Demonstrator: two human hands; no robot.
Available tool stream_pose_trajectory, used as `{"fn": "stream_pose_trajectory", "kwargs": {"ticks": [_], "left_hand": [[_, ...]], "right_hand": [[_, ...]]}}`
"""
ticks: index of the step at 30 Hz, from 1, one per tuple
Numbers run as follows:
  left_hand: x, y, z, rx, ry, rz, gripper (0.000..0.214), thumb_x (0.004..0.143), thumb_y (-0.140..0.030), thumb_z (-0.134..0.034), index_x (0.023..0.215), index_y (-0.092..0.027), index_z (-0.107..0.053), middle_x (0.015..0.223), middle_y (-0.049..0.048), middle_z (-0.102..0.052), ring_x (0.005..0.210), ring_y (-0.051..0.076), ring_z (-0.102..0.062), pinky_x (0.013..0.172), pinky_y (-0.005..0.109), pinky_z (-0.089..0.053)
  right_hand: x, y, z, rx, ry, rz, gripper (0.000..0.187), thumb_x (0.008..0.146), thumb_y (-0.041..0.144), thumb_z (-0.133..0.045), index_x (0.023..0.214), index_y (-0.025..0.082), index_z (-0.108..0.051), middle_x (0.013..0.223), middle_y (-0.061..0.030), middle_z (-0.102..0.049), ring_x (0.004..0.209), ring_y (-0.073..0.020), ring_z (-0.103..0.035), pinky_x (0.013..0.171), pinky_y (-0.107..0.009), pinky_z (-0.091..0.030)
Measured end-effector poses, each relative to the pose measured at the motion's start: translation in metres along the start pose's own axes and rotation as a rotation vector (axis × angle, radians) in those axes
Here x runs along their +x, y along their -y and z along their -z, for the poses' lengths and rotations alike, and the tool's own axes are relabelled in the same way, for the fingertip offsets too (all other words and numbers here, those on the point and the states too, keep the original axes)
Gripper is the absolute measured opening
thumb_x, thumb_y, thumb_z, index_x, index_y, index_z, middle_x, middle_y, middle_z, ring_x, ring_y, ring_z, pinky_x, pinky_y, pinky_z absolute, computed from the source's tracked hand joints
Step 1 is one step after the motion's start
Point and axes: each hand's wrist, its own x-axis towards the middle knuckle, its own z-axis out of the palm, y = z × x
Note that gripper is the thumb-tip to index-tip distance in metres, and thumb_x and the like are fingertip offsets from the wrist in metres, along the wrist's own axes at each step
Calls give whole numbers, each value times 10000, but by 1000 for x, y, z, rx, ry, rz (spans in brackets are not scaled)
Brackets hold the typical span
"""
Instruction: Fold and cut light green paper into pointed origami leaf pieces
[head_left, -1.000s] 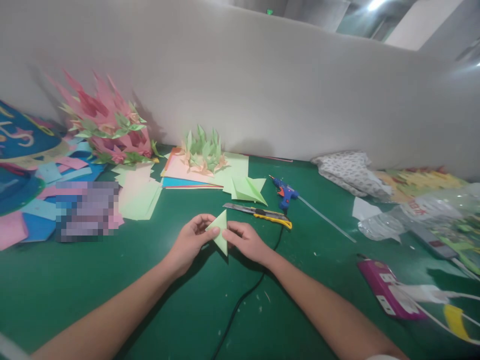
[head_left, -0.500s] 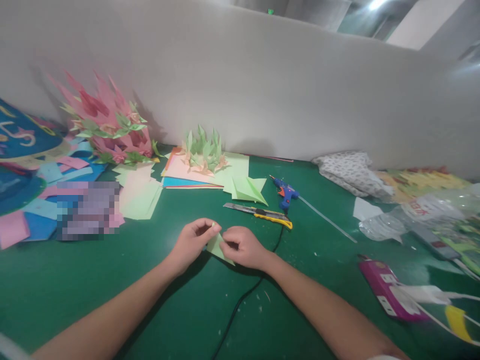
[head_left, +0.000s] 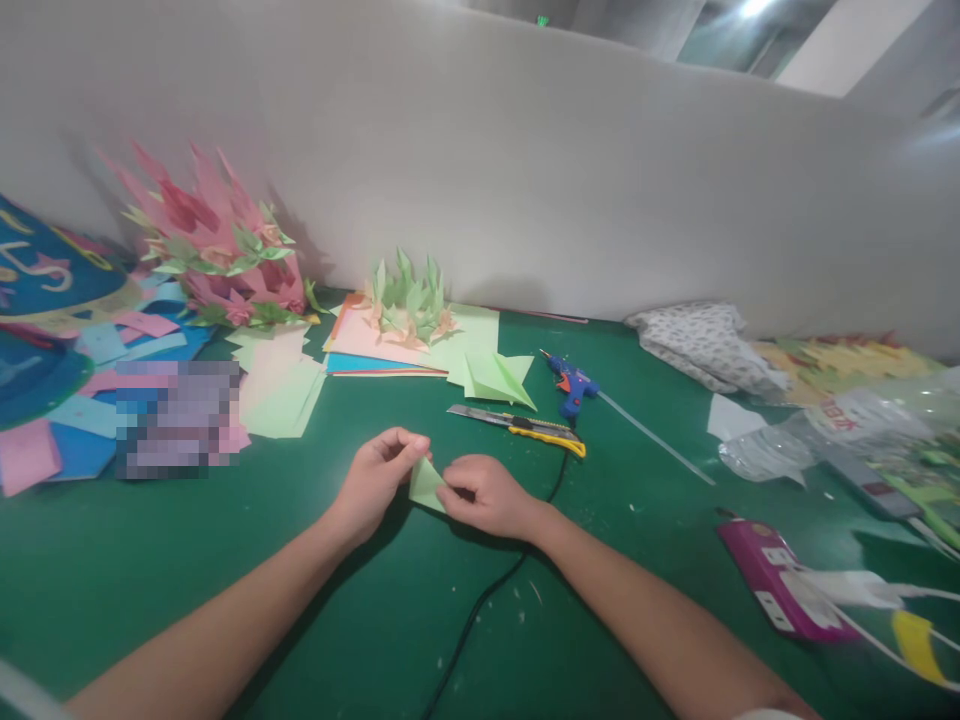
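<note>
Pale green paper [head_left: 424, 487] in left fingers [head_left: 412, 453] and right fingers [head_left: 457, 503], near a yellow-handled cutter [head_left: 525, 425]

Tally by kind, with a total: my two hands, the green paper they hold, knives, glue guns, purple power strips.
Hands: 2 (left hand, right hand)
Held green paper: 1
Knife: 1
Glue gun: 1
Purple power strip: 1
Total: 6

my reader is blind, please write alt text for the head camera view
A left hand and a right hand hold a small green paper over a green table. Beyond them lie a yellow-handled knife and a blue glue gun, with a spiky pink decoration farther left.
</note>
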Motion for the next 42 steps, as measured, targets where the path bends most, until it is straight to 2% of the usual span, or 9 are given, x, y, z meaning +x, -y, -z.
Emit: {"fn": "stream_pose_trajectory", "kwargs": {"ticks": [8,13,17,22,26,32,36,39,42], "left_hand": [[-1,1,-7,2,-194,-99,317,650,-425,-696,696,-149,-547,624,-37,-556,545,69,-469,529,173,-375],[2,4,-3,80,43,-112,399,654,-406,-690,946,-176,-546,716,-15,-591,599,98,-515,552,198,-416],[2,5,-1,283,126,-72,281,675,-413,-661,735,-151,-581,637,-15,-553,574,106,-500,572,222,-426],[0,5,-2,299,75,-112,270,681,-407,-655,715,-149,-582,619,-20,-563,570,104,-501,562,212,-403],[2,5,-2,177,19,-98,270,674,-398,-672,681,-150,-566,601,-33,-557,554,90,-497,556,204,-407],[13,-1,11,31,-188,-161,273,679,-375,-688,764,-157,-547,699,-38,-552,566,60,-473,526,167,-390],[11,-1,8,49,-35,-90,363,675,-362,-689,932,-195,-494,781,-36,-581,587,67,-495,521,170,-393],[8,0,1,76,44,-78,326,658,-353,-697,843,-195,-480,692,-63,-518,566,65,-456,518,172,-384],[4,1,-1,164,99,-80,263,686,-375,-667,781,-170,-534,660,-54,-477,566,67,-414,521,177,-356]], "right_hand": [[2,2,-1,95,-21,-54,334,826,246,-435,530,178,-297,521,55,-282,508,-83,-278,528,-229,-229],[1,2,2,125,-86,-117,347,859,275,-408,539,175,-316,524,50,-284,511,-84,-301,517,-228,-230],[1,2,4,123,-107,-169,351,873,310,-398,551,169,-408,529,41,-328,528,-91,-333,521,-228,-252],[0,2,2,177,-86,-205,374,796,378,-531,501,163,-444,490,40,-383,498,-86,-347,491,-219,-260],[-1,4,4,368,-23,-267,367,847,369,-466,563,152,-549,509,15,-500,483,-89,-413,495,-215,-306],[-3,8,9,572,38,-211,434,881,375,-424,506,160,-454,478,33,-419,474,-84,-393,511,-222,-315],[-3,3,8,541,-229,-272,373,887,371,-429,576,169,-469,547,22,-446,541,-100,-425,561,-234,-347],[0,-2,8,622,-441,-318,159,859,355,-488,886,205,-533,754,-8,-529,672,-124,-482,621,-244,-402],[2,-6,9,740,-454,-304,328,835,344,-525,1141,249,-457,1018,-57,-536,826,-150,-512,676,-266,-455]]}}
